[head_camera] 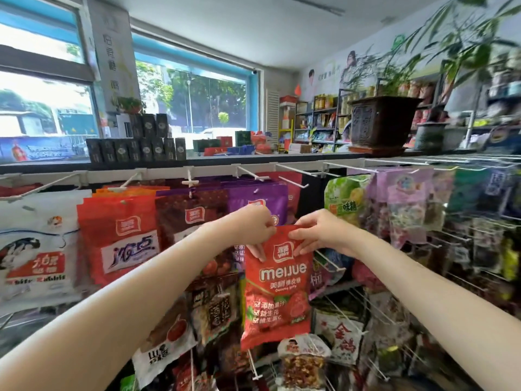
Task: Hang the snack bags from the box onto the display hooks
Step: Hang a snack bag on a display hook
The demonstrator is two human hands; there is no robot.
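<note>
Red bag with white lettering; purple bags behind.

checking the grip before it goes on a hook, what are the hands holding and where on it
Both hands hold one red bag by its top edge: the left hand pinches the top left corner, the right hand the top right.

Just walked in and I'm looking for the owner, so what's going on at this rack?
A person is stocking a snack display. Both hands hold one red gummy bag by its top corners: the left hand pinches the left corner, the right hand the right. The bag is up in front of the rack, below a bare white hook, not yet hung. Other bags already hang on neighbouring hooks.
</note>
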